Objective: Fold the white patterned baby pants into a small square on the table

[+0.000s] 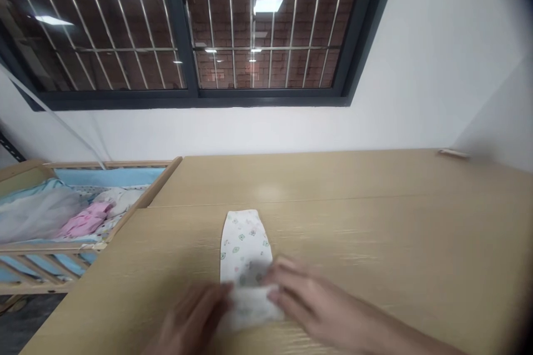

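A white cloth (245,244) with a small green leaf-like print lies flat on the wooden tabletop, its narrower end pointing toward the wall. The near end is turned over into a plain whitish fold. At the left end of this fold is my left hand (194,313), blurred, its fingers closed at the cloth's edge. My right hand (306,297) pinches the right end of the fold, with thumb below and fingers above. Motion blur hides the exact fingertips, and the cloth's nearest edge is indistinct.
A wooden crib (145,199) with blue lining stands left of the table (375,244), holding pink cloth (87,219) and bedding. Behind the table is a white wall (266,130) with a barred window. A small flat object (453,153) lies at the back right.
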The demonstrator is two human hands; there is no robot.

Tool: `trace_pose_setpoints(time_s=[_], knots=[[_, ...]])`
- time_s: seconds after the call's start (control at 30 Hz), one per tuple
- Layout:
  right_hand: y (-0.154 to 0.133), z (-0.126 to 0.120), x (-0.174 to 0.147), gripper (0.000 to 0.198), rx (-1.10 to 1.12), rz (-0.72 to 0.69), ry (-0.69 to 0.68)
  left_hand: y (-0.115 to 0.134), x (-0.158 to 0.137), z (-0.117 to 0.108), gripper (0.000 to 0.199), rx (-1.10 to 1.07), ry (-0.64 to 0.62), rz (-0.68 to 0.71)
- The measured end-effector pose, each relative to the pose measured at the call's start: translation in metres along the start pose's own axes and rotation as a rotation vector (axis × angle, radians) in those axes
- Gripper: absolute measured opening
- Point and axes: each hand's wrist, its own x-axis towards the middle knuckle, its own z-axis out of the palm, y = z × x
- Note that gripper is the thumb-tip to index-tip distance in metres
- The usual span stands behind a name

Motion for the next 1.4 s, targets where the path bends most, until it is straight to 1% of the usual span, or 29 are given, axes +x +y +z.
trace_pose_setpoints(time_s=[0.03,0.07,0.1,0.13,0.17,0.23,0.33,0.4,0.43,0.5,0.53,0.6,0.63,0.67,0.73,0.8,0.83,0.9,0.97,1.0,1.1,1.17,1.2,1.27,1.4], knots=[[0.006,-0.007,0.014,0.030,0.007,-0.005,0.043,-0.010,0.017,-0.001,0.031,0.009,-0.042,-0.066],[0.014,-0.012,0.029,0.029,0.004,-0.022,0.086,-0.020,0.034,0.000,0.027,0.022,-0.020,-0.066],[0.026,-0.015,0.045,0.028,-0.007,-0.045,0.130,-0.031,0.052,0.002,0.026,0.048,-0.030,-0.065],[0.039,-0.017,0.061,0.028,-0.023,-0.049,0.168,-0.041,0.069,0.007,0.026,0.092,-0.029,-0.079],[0.053,-0.018,0.078,0.026,-0.037,-0.043,0.200,-0.051,0.085,0.013,0.027,0.142,-0.058,-0.103],[0.082,-0.016,0.110,0.020,-0.052,0.010,0.262,-0.069,0.112,0.029,0.028,0.286,-0.116,-0.158],[0.121,-0.008,0.147,0.015,-0.091,0.132,0.272,-0.088,0.137,0.053,0.031,0.434,-0.190,-0.188],[0.139,-0.004,0.160,0.014,-0.133,0.197,0.229,-0.092,0.144,0.063,0.031,0.466,-0.200,-0.195],[0.145,-0.002,0.163,0.015,-0.149,0.219,0.209,-0.090,0.145,0.066,0.031,0.481,-0.199,-0.202],[0.147,0.000,0.161,0.019,-0.199,0.216,0.213,-0.077,0.140,0.069,0.032,0.510,-0.184,-0.217],[0.143,0.001,0.157,0.022,-0.242,0.185,0.231,-0.066,0.134,0.070,0.033,0.524,-0.171,-0.209],[0.127,0.005,0.147,0.030,-0.344,0.066,0.245,-0.038,0.114,0.070,0.037,0.553,-0.158,-0.152],[0.116,0.008,0.141,0.035,-0.385,-0.012,0.221,-0.023,0.101,0.070,0.037,0.572,-0.163,-0.099],[0.105,0.011,0.135,0.039,-0.404,-0.094,0.171,-0.009,0.088,0.071,0.036,0.587,-0.190,-0.069],[0.086,0.022,0.125,0.047,-0.373,-0.233,0.020,0.012,0.061,0.077,0.035,0.618,-0.224,0.001],[0.074,0.036,0.119,0.053,-0.315,-0.321,-0.130,0.020,0.037,0.085,0.036,0.613,-0.225,0.051],[0.073,0.043,0.117,0.054,-0.289,-0.341,-0.190,0.020,0.028,0.090,0.037,0.596,-0.223,0.055],[0.076,0.055,0.115,0.054,-0.258,-0.345,-0.271,0.015,0.016,0.099,0.039,0.549,-0.219,0.018],[0.084,0.061,0.117,0.056,-0.254,-0.334,-0.307,0.006,0.011,0.106,0.043,0.524,-0.192,-0.008],[0.089,0.062,0.119,0.057,-0.260,-0.327,-0.310,0.002,0.010,0.108,0.047,0.529,-0.161,0.011],[0.105,0.056,0.130,0.060,-0.295,-0.273,-0.275,-0.006,0.010,0.112,0.061,0.603,-0.027,0.134],[0.116,0.048,0.142,0.061,-0.328,-0.219,-0.235,-0.009,0.011,0.114,0.069,0.660,0.037,0.170],[0.122,0.044,0.148,0.061,-0.347,-0.195,-0.213,-0.011,0.011,0.114,0.071,0.677,0.049,0.173],[0.135,0.035,0.163,0.059,-0.390,-0.172,-0.168,-0.013,0.011,0.116,0.070,0.690,0.042,0.178],[0.161,0.024,0.190,0.061,-0.475,-0.137,-0.106,-0.015,0.014,0.113,0.062,0.687,-0.039,0.202]])
